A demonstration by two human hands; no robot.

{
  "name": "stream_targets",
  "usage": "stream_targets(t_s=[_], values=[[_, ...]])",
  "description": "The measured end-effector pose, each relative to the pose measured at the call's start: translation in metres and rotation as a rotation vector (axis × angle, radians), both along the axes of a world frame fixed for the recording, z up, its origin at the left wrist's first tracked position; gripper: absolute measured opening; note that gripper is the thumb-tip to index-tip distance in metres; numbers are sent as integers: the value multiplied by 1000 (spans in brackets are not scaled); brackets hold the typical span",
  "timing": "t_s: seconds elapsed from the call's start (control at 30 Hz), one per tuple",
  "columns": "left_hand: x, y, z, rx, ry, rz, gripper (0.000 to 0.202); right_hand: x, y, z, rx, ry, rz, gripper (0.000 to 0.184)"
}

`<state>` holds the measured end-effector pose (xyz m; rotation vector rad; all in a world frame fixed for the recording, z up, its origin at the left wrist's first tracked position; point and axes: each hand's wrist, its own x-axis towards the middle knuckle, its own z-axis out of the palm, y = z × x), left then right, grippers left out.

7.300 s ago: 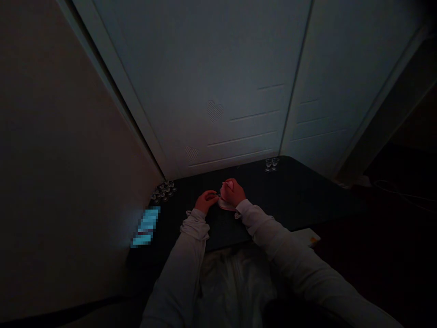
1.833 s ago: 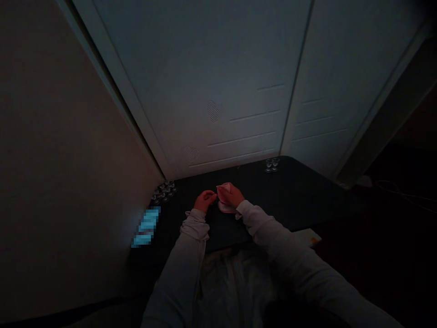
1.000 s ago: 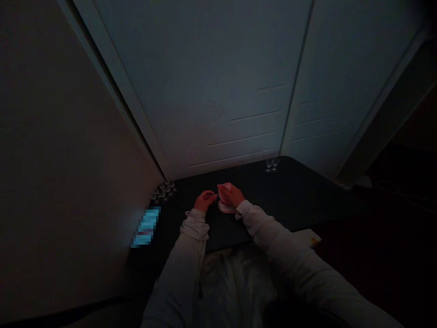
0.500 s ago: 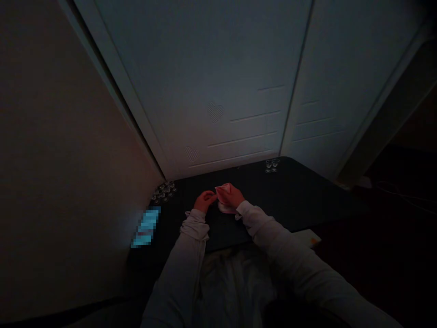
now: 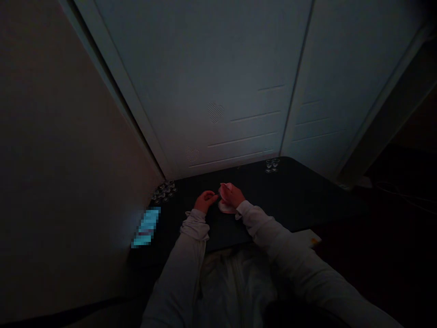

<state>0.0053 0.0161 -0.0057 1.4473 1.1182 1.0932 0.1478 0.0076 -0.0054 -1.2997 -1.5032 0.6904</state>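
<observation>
A pink cloth [image 5: 227,208] is bunched in my right hand [image 5: 235,197], whose fingers are closed round it; its lower part hangs down over the dark table. Just to the left, my left hand [image 5: 205,201] is curled, with thumb and fingers pinched towards the cloth. Something small seems to sit between the left fingertips and the cloth, but dim light and the fingers hide what it is. Both hands are close together over the middle of the table [image 5: 218,232].
Several small stemmed glasses [image 5: 164,191] cluster at the table's left back corner by the wall. Two more stemmed glasses [image 5: 272,165] stand at the back right. A lit, blurred-out screen [image 5: 146,228] lies at the left. A pale box-like item [image 5: 307,238] shows beyond the front edge.
The cloth's upper edge has shifted right and folded closer to my right hand. My left fingertips have moved very slightly right. The glasses stay where they were.
</observation>
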Motion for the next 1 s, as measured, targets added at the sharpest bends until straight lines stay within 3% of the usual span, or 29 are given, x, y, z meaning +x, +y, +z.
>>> stream_targets(t_s=[0.27, 0.6, 1.0], values=[[0, 1, -1, -16, -7, -15, 34, -1, -2, 1, 19, -73, -45, 38], [0, 1, 0, -5, 7, -49, 34, -1, -8, 8, 44, -374, -175, 43], [1, -2, 3, -14, 61, -74, 34, -1, -7, 10, -64, -593, -223, 48]])
